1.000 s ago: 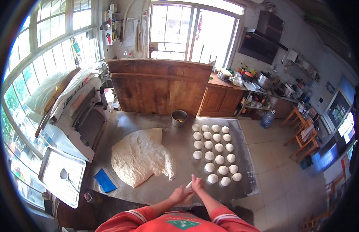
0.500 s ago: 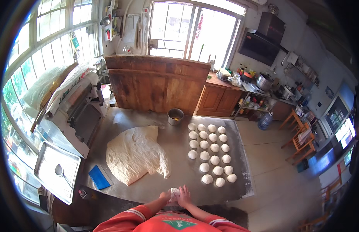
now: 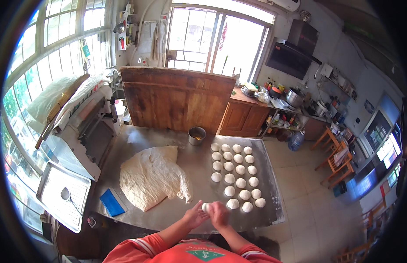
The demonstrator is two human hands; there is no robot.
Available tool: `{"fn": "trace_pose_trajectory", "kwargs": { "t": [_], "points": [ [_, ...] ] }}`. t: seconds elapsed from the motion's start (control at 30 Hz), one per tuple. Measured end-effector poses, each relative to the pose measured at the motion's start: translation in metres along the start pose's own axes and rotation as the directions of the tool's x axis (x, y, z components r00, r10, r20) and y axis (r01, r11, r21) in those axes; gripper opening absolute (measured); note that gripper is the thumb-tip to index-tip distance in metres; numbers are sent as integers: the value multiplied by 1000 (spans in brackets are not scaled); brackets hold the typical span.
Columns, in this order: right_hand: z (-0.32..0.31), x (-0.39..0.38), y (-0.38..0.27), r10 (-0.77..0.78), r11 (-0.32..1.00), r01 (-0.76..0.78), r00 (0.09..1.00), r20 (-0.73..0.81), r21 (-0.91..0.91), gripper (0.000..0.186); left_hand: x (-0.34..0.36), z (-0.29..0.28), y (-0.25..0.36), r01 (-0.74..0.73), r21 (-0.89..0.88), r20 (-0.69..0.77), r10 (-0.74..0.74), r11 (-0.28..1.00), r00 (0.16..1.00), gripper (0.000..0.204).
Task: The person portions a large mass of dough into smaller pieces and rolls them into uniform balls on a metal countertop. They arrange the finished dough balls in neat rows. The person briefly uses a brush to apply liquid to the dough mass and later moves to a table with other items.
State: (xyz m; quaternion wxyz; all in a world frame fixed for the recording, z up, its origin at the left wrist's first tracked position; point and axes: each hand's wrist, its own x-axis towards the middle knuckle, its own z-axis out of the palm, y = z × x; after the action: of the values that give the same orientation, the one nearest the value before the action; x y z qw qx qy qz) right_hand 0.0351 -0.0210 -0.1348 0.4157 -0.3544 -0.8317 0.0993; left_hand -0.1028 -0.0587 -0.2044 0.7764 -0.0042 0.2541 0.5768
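My left hand and my right hand meet near the table's front edge, both holding a small white dough ball, partly hidden by my curled right fingers. Just beyond them, to the left, spreads a large irregular mass of dough. Rows of round dough balls sit on the right part of the metal table. A blue scraper lies left of the big dough, and a steel pot with something yellow inside stands at the back.
A perforated tray with a ladle is at far left, below a white machine. An upright wooden board backs the table. A cluttered counter, wooden chairs and a water jug stand to the right.
Both hands have shifted against each other around the dough piece, rising a little from their lower position half a second ago. The right fingers, stretched out then, are now curled.
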Motion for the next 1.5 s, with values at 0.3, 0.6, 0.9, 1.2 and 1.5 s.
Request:
{"fn": "trace_pose_trajectory", "kwargs": {
  "t": [0.3, 0.6, 0.9, 1.2, 1.5],
  "points": [
    [-48, 85, -31, 257, 644, -493, 859, 443, 584, 51, -98, 125, 43, -500, 771, 441, 236, 394, 866, 38],
    [-42, 70, -100, 660, -274, -420, 573, 487, 865, 51, -108, 158, 58, -542, 559, 829, 413, -627, 378, 49],
    [-76, 92, -137, 178, 638, -115, 984, -1, 762, 60, -124, 166, 59, -712, 699, 643, 486, -58, 592, 91],
    [-50, 69, -100, 282, 385, -447, 890, 358, 807, 74, -118, 163, 72, -780, 558, 826, 279, -282, 490, 87],
    [-9, 52, -94, 587, -82, -623, 601, 543, 778, 63, -106, 136, 72, -462, 866, 458, 676, -192, 577, 45]
  ]
}}
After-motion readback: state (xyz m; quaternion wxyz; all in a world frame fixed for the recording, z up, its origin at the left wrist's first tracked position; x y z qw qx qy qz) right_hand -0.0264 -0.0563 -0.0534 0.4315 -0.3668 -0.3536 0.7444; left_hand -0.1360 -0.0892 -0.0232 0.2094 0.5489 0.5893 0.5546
